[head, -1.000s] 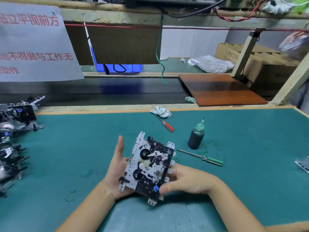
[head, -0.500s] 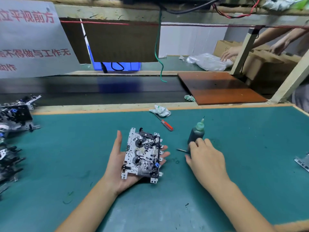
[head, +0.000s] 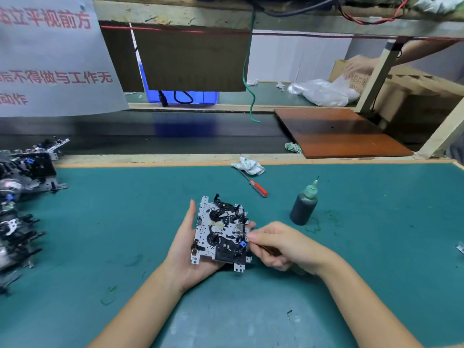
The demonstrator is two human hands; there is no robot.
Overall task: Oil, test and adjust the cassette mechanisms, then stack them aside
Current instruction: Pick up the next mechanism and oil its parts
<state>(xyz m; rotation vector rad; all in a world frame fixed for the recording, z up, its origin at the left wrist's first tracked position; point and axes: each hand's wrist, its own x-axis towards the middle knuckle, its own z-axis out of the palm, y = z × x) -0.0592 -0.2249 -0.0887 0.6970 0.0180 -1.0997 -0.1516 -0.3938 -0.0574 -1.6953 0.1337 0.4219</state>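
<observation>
From the head camera, the left hand (head: pixel 187 249) lies palm up above the green mat (head: pixel 113 234), fingers relaxed and apart, carrying the cassette mechanism (head: pixel 221 231) face up; the right hand (head: pixel 281 244), fingers curled together, pinches a thin tool (head: pixel 270 250) at the mechanism's right edge. The oil bottle (head: pixel 303 205) stands upright just beyond; a red screwdriver (head: pixel 258 188) lies near it; more mechanisms (head: pixel 22 197) are heaped at the far left.

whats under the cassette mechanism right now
The left hand lies open under the cassette mechanism, palm up, fingertips showing past its right edge. The palm itself is covered by it.
</observation>
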